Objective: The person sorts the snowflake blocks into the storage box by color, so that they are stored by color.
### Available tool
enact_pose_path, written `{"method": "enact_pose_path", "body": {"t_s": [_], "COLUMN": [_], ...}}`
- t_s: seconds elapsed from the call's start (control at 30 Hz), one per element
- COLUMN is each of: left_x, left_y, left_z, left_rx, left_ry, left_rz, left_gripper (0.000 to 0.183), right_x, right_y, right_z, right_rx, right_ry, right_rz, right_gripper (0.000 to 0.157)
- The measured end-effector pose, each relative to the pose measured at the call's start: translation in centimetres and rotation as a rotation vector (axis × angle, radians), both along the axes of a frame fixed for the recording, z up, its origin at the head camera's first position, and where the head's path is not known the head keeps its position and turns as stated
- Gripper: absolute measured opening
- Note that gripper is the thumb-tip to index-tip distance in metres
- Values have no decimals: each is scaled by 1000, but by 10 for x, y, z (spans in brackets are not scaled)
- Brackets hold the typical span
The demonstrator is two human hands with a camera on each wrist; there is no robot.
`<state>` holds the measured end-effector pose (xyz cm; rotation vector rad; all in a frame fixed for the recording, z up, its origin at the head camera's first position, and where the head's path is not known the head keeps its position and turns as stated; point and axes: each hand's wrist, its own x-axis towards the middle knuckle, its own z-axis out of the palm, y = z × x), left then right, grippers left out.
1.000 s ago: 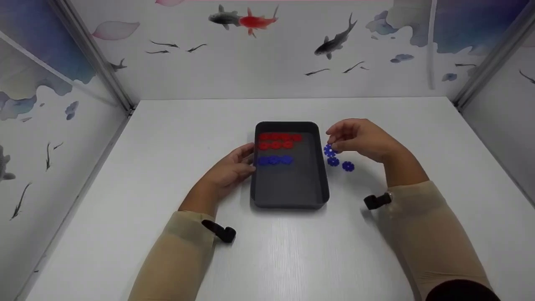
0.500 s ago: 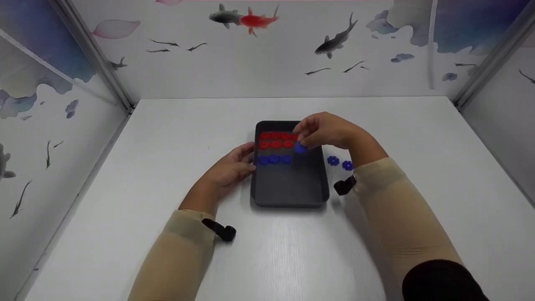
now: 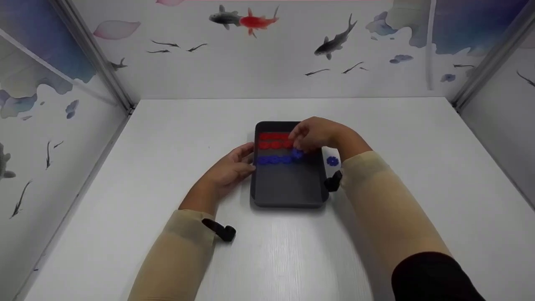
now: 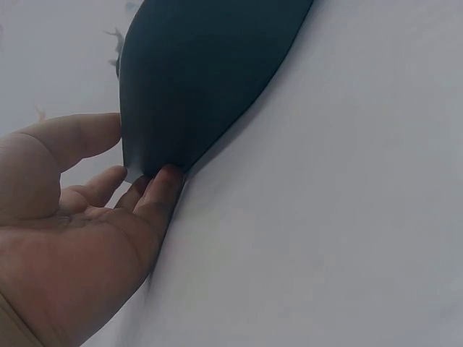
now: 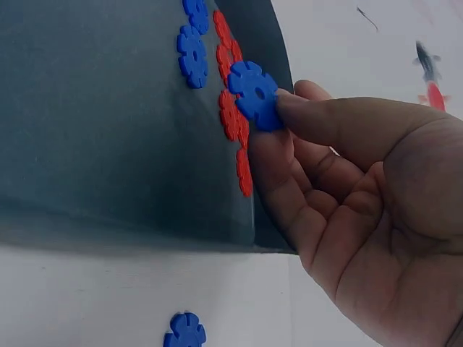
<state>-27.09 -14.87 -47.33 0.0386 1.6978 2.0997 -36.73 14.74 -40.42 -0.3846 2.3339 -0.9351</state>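
Note:
My right hand (image 3: 315, 133) is over the upper right part of a dark grey tray (image 3: 288, 188), pinching a blue flower-shaped plastic disc (image 5: 255, 95) between thumb and fingertips. Beneath it, inside the tray, lie two rows of red notched discs (image 3: 276, 144), partly covered by the hand. A row of blue notched discs (image 3: 273, 160) lies below the red ones, just left of the held disc. My left hand (image 3: 230, 171) rests against the tray's left wall, fingertips and thumb touching it with the fingers loosely bent.
One loose blue disc (image 3: 332, 161) lies on the white table (image 3: 267, 255) beside the tray's right wall. My right forearm reaches across that side. Printed panels (image 3: 276, 79) stand behind the table and at both sides.
From the loose discs right of the tray, my right hand has carried one blue disc leftward over the tray and lowered it towards the blue row. The left hand stays put.

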Motion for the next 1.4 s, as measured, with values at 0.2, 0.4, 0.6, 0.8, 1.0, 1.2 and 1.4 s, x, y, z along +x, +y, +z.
{"method": "enact_pose_path", "body": {"t_s": [0.2,0.4,0.6,0.8,1.0,1.2,1.4], "left_x": [1,0,-1,-1,0,-1,0], "left_y": [-2,-2,-1,0,0,0,1], "left_z": [-1,-1,0,0,2,1,0], "left_rx": [7,23,19,3,-6,5,17], "left_ry": [1,1,11,1,-10,-14,-9], "left_rz": [-1,-3,-8,4,19,15,14], "left_gripper": [86,87,87,86,85,86,84], "right_x": [0,1,0,-1,0,0,2], "right_y": [-10,-19,-25,-26,-25,-22,-14], "right_z": [3,3,0,-4,-6,-9,1], "right_rx": [75,144,242,261,183,88,-25], "right_ry": [3,-2,44,91,106,78,89], "right_rz": [-16,-21,-2,17,3,-24,-25], "right_gripper": [31,31,28,28,31,30,35]}}
